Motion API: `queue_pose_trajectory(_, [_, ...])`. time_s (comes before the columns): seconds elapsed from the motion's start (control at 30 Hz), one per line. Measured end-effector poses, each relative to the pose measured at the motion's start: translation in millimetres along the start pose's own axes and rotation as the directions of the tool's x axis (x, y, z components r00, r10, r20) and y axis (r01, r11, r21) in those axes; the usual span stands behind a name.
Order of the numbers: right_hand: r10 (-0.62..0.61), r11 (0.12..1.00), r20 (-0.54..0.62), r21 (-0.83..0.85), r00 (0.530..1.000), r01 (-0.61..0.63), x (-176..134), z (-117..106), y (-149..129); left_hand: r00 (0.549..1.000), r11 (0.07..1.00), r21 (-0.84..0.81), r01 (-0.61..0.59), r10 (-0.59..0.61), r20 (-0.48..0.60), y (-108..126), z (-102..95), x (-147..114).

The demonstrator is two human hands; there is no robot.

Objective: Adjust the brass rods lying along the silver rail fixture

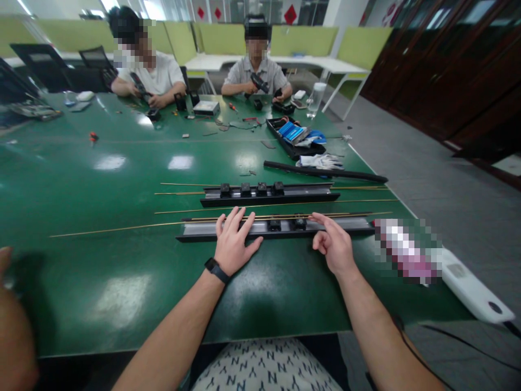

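A long black channel rail (pixel 277 234) with a pale inner face lies on the green table in front of me. Small black blocks (pixel 299 222) sit in it, and thin brass-coloured rods (pixel 280 216) run along its far side. My left hand (pixel 235 239) rests over the rail's left half, fingers spread, fingertips at the rods. My right hand (pixel 334 245) is at the rail's right part, index finger stretched along the rods, the other fingers partly bent; I see nothing gripped in it. Just beyond lies a second channel rail (pixel 268 200) with several black blocks and rods.
A black foam-like tube (pixel 325 171), white gloves (pixel 321 162) and a black tray (pixel 285 142) lie farther back. On the right is a white power strip (pixel 472 288) beside a blurred pink packet. Two people sit across the table, holding tools. Another person's arm (pixel 16 331) shows at left.
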State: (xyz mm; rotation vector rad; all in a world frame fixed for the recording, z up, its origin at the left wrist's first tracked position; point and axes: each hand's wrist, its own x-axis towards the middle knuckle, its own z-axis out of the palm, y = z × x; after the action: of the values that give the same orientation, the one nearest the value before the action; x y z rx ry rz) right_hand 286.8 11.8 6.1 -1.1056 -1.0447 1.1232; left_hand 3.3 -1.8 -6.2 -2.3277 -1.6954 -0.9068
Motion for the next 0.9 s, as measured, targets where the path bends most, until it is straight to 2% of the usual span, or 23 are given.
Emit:
queue_pose_trajectory(0.17, [0.004,1.0,0.022,-0.004,1.0,-0.004,-0.6,-0.1,-1.1,1.0,1.0,0.004,-0.003,0.003,0.005,-0.2,-0.7,0.3])
queue_pose_trajectory(0.4, [-0.005,1.0,-0.038,0.029,0.999,0.006,2.5,-1.9,0.5,1.0,1.0,-0.005,-0.009,0.009,-0.003,-1.5,1.2,-0.6])
queue_pose_trajectory(0.9, [0.024,1.0,0.026,0.02,0.999,-0.024,-0.1,0.0,0.4,1.0,1.0,-0.003,-0.01,0.01,-0.004,-1.5,0.7,-0.3])
